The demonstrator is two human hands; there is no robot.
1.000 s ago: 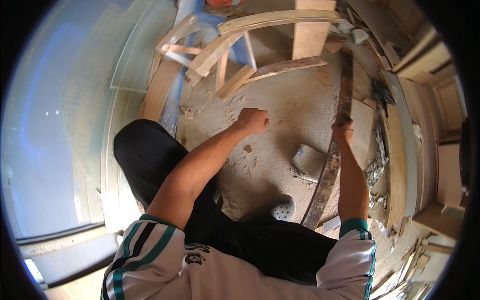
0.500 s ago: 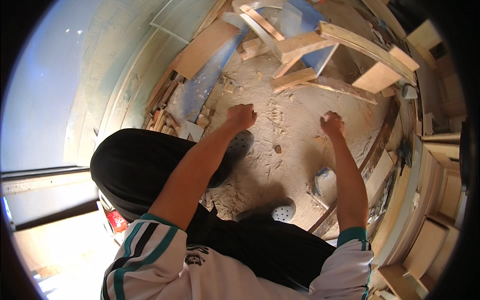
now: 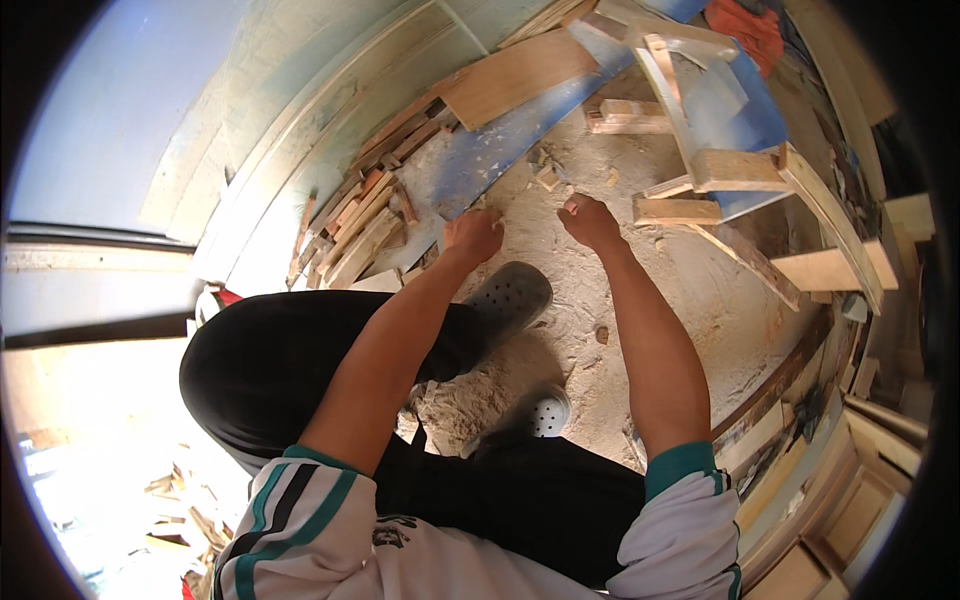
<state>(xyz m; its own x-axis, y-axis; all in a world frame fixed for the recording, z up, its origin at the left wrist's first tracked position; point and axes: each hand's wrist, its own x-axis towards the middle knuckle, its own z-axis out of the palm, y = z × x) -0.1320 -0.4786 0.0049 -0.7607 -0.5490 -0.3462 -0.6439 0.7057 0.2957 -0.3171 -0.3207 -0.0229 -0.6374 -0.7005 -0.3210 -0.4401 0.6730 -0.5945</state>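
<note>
My left hand (image 3: 474, 236) is closed into a loose fist, in front of my bent left knee and just above the scrap wood pile's right side. My right hand (image 3: 590, 222) is held out ahead over the dusty floor, its fingers curled in. Nothing sticks out of either hand, and the two are a short gap apart. Just beyond them some small wood chips (image 3: 547, 176) lie on the floor. Nearest to my left hand is a heap of wood offcuts (image 3: 362, 228). Below the hands shows one grey clog (image 3: 515, 295) on my foot.
A wooden frame (image 3: 740, 170) lies tipped at the far right, by stacked wood blocks (image 3: 630, 117). A plywood board (image 3: 520, 78) rests along the left wall near a blue sheet (image 3: 500, 145). Sawdust covers the floor (image 3: 660, 330). Wooden cabinet parts (image 3: 860, 480) stand at right.
My view has swung left, so the frame and offcuts sit farther right in the picture. My right hand has come in close to my left. Both hands stay closed.
</note>
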